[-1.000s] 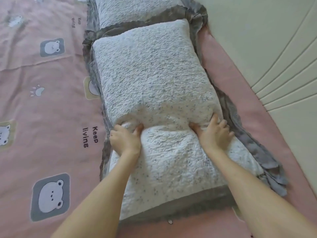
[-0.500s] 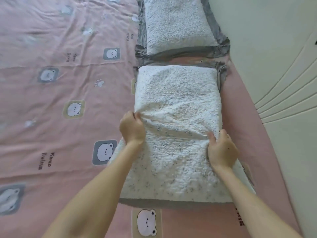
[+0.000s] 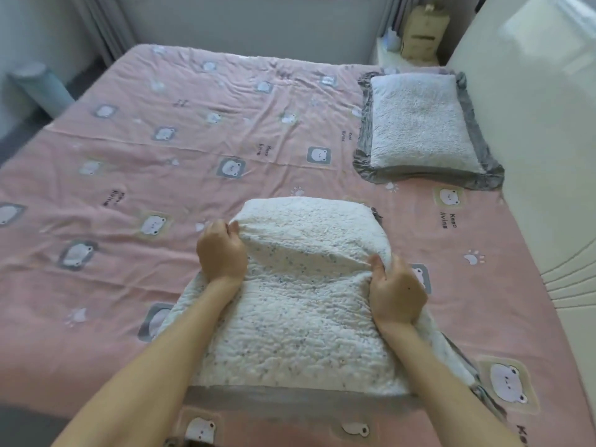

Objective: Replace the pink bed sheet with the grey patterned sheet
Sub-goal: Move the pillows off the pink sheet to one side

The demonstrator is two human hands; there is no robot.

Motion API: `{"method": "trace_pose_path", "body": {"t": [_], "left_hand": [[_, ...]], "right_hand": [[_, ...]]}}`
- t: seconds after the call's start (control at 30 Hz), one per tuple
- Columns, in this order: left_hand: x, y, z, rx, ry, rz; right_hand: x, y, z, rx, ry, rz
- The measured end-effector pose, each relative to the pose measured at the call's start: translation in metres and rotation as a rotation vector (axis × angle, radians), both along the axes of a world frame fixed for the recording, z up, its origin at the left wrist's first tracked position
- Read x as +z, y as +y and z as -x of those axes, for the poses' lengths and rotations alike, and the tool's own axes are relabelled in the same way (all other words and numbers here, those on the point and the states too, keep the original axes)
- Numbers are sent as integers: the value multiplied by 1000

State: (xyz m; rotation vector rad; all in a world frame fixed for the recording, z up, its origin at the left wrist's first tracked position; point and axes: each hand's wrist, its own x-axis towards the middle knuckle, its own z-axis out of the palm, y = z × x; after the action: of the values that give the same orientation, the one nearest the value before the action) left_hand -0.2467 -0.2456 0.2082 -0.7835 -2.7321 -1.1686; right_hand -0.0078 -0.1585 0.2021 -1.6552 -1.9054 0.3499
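The pink bed sheet [image 3: 200, 175], printed with bear faces and paw marks, covers the whole bed. A white quilted pillow [image 3: 300, 304] with a grey frill is lifted off it in front of me. My left hand [image 3: 221, 251] grips the pillow's left side with curled fingers. My right hand [image 3: 395, 290] grips its right side the same way. A second white pillow [image 3: 419, 124] with a grey frill lies flat at the far right, by the headboard. No grey patterned sheet is in view.
A cream padded headboard [image 3: 529, 130] runs along the bed's right side. A bedside stand [image 3: 396, 56] with a paper bag [image 3: 422, 30] sits beyond the far pillow. A pale blue bin [image 3: 38, 88] stands on the floor at the far left. Curtains hang behind.
Both hands have raised the near pillow off the sheet and drawn it back from the far pillow. My view has lifted, so the whole bed now shows.
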Motion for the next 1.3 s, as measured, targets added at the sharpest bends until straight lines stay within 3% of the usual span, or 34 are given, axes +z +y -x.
{"method": "trace_pose_path", "body": {"t": [0.4,0.63,0.8,0.87,0.93,1.0,1.13,1.3], "left_hand": [[64,-170,389,119,160,-106],[92,-211,596,156,325,-112],[110,-200,714,59,423,-50],[94,-199,748,8,388,73],[64,-200,763,50,283,314],[30,-198,758,96,204,450],[-19,-179,725,14,158,567],[-40,-101,677,-148,132,511]], "right_hand": [[40,-141,400,119,163,26],[49,-174,610,165,408,-115],[37,-173,726,159,513,-88],[16,-168,757,231,385,102],[-14,-161,769,338,-25,355],[-45,-154,761,469,-355,447],[-83,-134,711,553,-484,537],[-94,-63,633,387,-446,622]]}}
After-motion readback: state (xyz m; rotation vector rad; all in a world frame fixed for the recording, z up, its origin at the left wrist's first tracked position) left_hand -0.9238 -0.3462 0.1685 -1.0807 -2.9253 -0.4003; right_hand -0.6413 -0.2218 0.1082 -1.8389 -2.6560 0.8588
